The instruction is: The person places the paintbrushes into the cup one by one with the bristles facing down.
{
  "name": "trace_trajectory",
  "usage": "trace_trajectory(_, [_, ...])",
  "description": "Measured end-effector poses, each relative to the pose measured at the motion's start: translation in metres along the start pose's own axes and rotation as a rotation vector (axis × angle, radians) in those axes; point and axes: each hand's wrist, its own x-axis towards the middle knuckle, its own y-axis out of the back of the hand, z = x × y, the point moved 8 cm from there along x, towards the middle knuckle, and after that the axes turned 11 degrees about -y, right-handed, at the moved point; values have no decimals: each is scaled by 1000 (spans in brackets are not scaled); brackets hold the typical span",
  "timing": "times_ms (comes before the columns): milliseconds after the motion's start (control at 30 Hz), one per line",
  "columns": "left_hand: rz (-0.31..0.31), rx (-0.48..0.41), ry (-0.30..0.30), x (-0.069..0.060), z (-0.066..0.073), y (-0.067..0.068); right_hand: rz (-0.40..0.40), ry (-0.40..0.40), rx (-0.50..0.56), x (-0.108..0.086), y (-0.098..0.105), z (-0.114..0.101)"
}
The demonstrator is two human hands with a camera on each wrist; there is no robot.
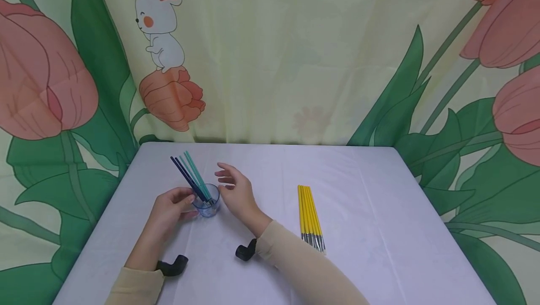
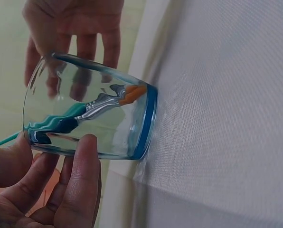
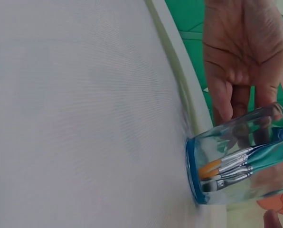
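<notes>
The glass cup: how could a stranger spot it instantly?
On the white table, go left of the yellow brushes, to between the left hand and right hand. There stands the glass cup. It alone is see-through, blue at its base, holding dark blue brushes and teal brushes.

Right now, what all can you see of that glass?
The glass looks clear, perhaps real glass, with rounded walls and a blue base. It stands upright on the white cloth, holding dark-blue and teal paintbrushes, bristles down, handles leaning out over its rim. The left hand and the right hand flank it; contact is hard to tell.
</notes>
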Motion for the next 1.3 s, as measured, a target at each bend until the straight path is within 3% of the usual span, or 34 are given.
trace_trajectory(667, [-12,-12,20,-1,-5,1,-3,-47,103,-25,51,5])
trace_trajectory(1300, [-4,-14,22,0,-2,1,36,-129,51,-66,108,7])
